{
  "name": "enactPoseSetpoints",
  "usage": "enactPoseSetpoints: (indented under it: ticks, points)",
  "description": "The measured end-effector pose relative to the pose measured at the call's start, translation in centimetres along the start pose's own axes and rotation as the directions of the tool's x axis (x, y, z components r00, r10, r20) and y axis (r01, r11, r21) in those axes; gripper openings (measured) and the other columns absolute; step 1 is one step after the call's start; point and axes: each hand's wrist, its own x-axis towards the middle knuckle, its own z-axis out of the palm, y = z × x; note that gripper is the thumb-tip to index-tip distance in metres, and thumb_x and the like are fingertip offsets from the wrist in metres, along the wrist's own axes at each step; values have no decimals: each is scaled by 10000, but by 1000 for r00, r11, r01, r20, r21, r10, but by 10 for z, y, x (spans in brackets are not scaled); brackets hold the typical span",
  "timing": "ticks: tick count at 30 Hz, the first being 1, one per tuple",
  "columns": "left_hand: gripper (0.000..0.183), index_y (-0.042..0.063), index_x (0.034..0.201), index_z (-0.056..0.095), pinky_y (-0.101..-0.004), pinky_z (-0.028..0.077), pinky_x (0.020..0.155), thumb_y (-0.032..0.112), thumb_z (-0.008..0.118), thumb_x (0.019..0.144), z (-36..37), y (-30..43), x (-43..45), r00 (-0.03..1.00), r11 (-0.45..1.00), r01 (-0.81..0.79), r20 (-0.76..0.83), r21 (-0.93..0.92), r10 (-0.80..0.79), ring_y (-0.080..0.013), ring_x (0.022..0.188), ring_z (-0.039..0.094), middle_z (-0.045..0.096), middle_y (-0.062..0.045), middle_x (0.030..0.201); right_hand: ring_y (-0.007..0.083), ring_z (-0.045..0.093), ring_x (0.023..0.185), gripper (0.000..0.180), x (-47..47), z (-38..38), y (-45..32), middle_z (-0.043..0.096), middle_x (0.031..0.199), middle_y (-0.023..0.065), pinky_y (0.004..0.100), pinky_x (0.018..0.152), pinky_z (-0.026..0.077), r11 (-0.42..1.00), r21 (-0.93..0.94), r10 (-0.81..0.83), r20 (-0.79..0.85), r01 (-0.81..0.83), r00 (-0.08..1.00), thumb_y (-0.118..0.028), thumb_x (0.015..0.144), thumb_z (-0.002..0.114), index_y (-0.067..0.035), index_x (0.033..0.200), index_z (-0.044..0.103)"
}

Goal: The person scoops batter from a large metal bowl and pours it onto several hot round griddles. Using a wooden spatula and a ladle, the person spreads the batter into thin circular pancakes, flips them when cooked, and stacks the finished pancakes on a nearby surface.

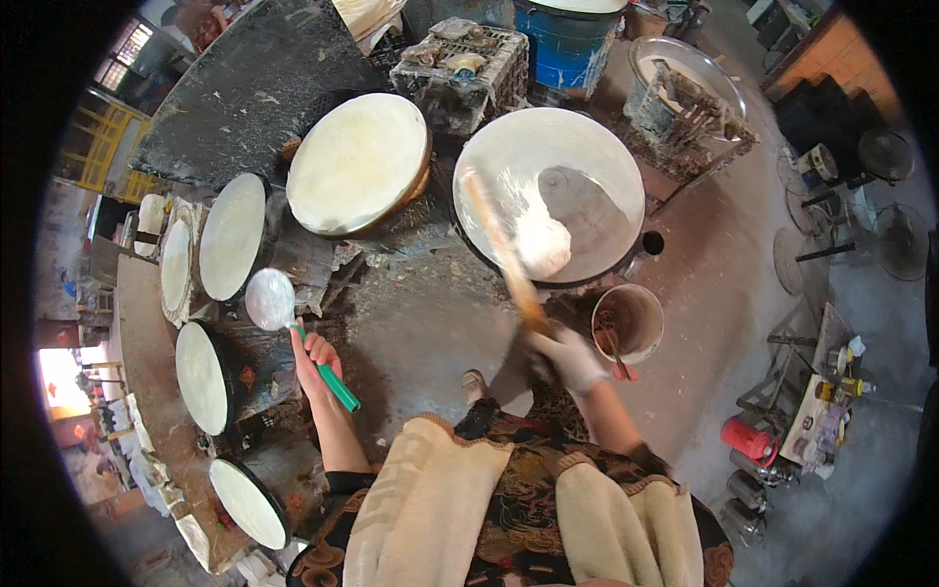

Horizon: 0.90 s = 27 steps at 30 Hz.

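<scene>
My left hand (319, 357) grips the green handle of a metal ladle (270, 299), its round bowl raised beside the round griddles at left. In a pale glove, my right hand (572, 357) is closed around a wooden stick (500, 246), blurred and slanting over a wide basin (616, 176). Inside the basin lies a white lump of dough or thick batter (543, 249); whether the stick touches it I cannot tell. Left of the basin, a large round griddle (359, 161) has a pale surface. Smaller pale griddles (233, 236) curve down the left side.
A bucket (655, 323) with a red-handled tool stands close to my right hand. Beyond the basin are a crusted crate (469, 73), a blue barrel (565, 44) and a metal bowl (722, 92). Stools (788, 260) and a red thermos (747, 439) are at right.
</scene>
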Motion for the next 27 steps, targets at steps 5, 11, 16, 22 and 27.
enactPoseSetpoints:
  ticks: [5, 11, 16, 22, 27]
  points:
    - [330, 66, 1255, 444, -213, 347, 388, 213, 433, 960, 27, 5, -8, 996, 987, 68, 44, 142, -75, -70, 486, 356, 364, 9, 652, 367, 608, 852, 356, 54, 61, 26, 630, 908, 209, 464, 761, 469, 895, -439, -107, -388, -82, 915, -290, 876, 457, -67, 1153, 480]
    - [344, 87, 1280, 422, -210, 353, 368, 230, 405, 968, 17, 34, -27, 992, 946, 12, 116, 323, -52, -68, 458, 353, 344, 12, 622, 420, 589, 842, 336, 14, 7, 55, 614, 875, 256, 510, 752, 455, 745, -632, -276, -584, -214, 764, -325, 879, 423, -68, 1085, 491]
    - [293, 118, 1216, 471, -200, 305, 313, 248, 423, 958, 26, 25, -33, 990, 952, 61, 106, 301, -96, -49, 405, 297, 322, 36, 572, 406, 574, 919, 402, 19, -7, 25, 604, 952, 258, 489, 819, 439, 827, -560, -339, -556, -41, 759, -347, 874, 416, -24, 1076, 544]
    - [327, 130, 1279, 410, -203, 301, 307, 232, 395, 968, 48, -10, -27, 957, 937, 175, 174, 302, -234, -50, 391, 303, 331, 32, 558, 378, 568, 978, 403, 50, 44, -2, 603, 1009, 235, 459, 848, 449, 817, -574, -240, -422, -53, 875, -344, 864, 427, -52, 1127, 514]
    - [360, 104, 1308, 386, -224, 347, 311, 240, 383, 975, 55, -12, -33, 933, 920, 166, 245, 354, -263, -72, 390, 335, 346, 13, 572, 365, 594, 913, 376, 23, -25, 43, 625, 937, 212, 455, 800, 468, 745, -626, -266, -596, -230, 758, -343, 884, 411, -55, 1089, 537]
